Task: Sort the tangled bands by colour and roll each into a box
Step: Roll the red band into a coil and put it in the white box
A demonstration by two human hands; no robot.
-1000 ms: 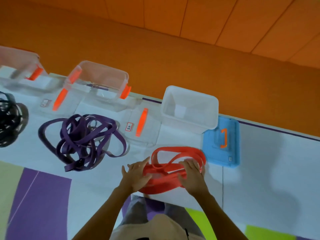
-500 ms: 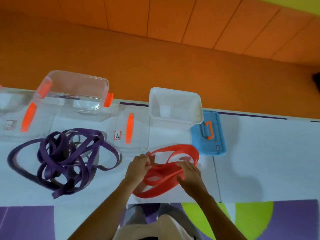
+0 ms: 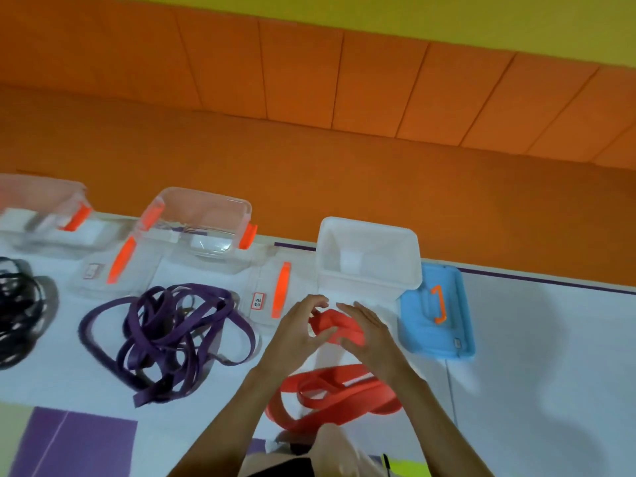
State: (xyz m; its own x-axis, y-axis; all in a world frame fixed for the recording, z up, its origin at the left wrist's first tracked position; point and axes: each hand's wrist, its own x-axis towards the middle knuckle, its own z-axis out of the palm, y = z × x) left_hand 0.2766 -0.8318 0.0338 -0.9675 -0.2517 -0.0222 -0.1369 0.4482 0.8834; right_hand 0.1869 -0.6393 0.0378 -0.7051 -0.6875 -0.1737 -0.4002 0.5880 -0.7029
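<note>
A red band [image 3: 339, 327] is bunched into a small roll between my two hands, just in front of the white box [image 3: 370, 259]. My left hand [image 3: 297, 333] curls round its left side with thumb and fingers pinching it. My right hand [image 3: 368, 330] cups its right side. The band's loose loops [image 3: 330, 395] lie on the white mat below my wrists. A tangle of purple bands [image 3: 172, 333] lies to the left, and black bands [image 3: 17, 306] sit at the far left edge.
Two clear boxes with orange clips [image 3: 203, 222] [image 3: 38, 204] stand along the orange wall, their clear lids [image 3: 272, 290] [image 3: 110, 270] flat in front. A blue lid with an orange handle [image 3: 435, 311] lies right of the white box. White mat extends to the right.
Both hands lifted one end of the red band off the mat and bunched it into a roll, moving up toward the white box. The rest of the band trails lower.
</note>
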